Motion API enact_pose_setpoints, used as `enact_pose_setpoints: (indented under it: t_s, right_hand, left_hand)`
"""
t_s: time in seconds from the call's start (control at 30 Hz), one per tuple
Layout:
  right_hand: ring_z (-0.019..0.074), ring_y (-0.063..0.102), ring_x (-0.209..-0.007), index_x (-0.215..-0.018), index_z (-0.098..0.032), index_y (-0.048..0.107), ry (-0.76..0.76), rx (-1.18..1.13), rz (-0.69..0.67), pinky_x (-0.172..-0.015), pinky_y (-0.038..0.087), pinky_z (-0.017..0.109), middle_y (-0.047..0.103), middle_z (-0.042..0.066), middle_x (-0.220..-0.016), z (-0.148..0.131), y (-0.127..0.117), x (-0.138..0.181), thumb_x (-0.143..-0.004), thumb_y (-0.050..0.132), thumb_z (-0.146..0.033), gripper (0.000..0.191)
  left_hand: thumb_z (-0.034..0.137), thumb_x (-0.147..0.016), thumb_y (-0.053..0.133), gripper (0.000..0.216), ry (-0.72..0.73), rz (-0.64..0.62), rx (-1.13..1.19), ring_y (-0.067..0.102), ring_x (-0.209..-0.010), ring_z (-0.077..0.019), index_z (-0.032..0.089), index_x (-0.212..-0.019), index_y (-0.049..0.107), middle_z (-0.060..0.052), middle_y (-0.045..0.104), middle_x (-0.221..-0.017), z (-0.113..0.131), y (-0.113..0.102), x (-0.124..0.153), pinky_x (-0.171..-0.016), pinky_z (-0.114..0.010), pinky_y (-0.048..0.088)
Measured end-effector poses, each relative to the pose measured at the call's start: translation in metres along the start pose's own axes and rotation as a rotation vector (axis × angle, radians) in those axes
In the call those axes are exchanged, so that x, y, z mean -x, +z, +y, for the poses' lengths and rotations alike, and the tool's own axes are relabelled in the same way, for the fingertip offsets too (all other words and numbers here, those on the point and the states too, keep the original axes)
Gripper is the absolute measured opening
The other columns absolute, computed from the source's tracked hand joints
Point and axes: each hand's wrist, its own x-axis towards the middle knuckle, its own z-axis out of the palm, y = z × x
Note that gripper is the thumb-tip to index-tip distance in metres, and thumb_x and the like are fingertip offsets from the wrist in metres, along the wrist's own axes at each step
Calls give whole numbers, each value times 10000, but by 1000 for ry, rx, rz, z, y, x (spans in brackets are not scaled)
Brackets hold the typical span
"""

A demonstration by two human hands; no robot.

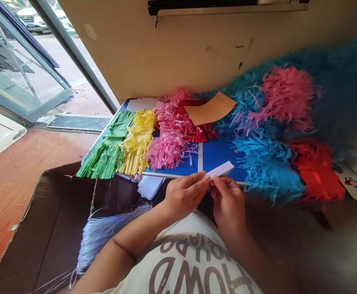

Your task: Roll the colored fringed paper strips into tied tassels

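Note:
A folded strip of white paper (222, 168) is pinched between my two hands at the front edge of a blue table (217, 157). My left hand (186, 192) has its fingers pressed together on the strip's near end. From the other side, my right hand (229, 200) grips the same strip with thumb and fingers. Just beyond my hands lie bundles of fringed tissue paper: green (108, 147), yellow (139, 139), pink (169, 147) and blue (267, 167). A curved orange-brown paper piece (210, 109) rests on top of the pink and blue ones.
Red fringe (317, 169) and more pink fringe (287, 96) lie at the right. Below the table's left side, an open cardboard box (52, 220) stands near a bundle of clear strands (105, 234) and white paper sheets (150, 185). A glass door (25, 69) stands open at upper left.

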Motion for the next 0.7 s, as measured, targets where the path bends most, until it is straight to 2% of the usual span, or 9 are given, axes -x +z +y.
enact_pose_setpoints:
  t_s: [0.23, 0.37, 0.5, 0.7]
  right_hand:
    - [68, 469, -518, -653, -185, 570, -3, 26, 15, -521, 392, 201, 590, -50, -579, -2, 1, 0, -539, 889, -388, 395]
    - [71, 465, -534, -663, -188, 562, -2, 18, -7, -532, 386, 201, 578, -57, -590, 2, -2, -1, -552, 884, -377, 389]
    - [71, 459, -536, -680, -188, 552, 18, 26, -33, -533, 379, 200, 566, -59, -590, 11, -8, -7, -580, 874, -375, 385]
    - [74, 497, -551, -782, -204, 536, 44, -38, -88, -533, 392, 190, 591, -62, -639, 32, -10, -12, -586, 882, -388, 438]
  left_hand:
    - [181, -917, 613, 308, 13, -50, -48, 740, -835, -137, 167, -1224, 632, -77, 757, -1064, 2, 0, 0, -722, -206, 603]
    - [191, -922, 603, 236, 12, -93, -47, 733, -877, -158, 169, -1146, 676, -94, 741, -1066, 4, -2, 0, -748, -243, 609]
    - [182, -920, 587, 219, -32, -150, -49, 726, -826, -165, 167, -1112, 690, -90, 742, -1018, 3, -2, 0, -689, -258, 609]
    - [160, -920, 564, 207, -130, -217, 20, 726, -819, -154, 170, -1054, 721, -91, 741, -1009, -10, -3, 5, -704, -248, 606]
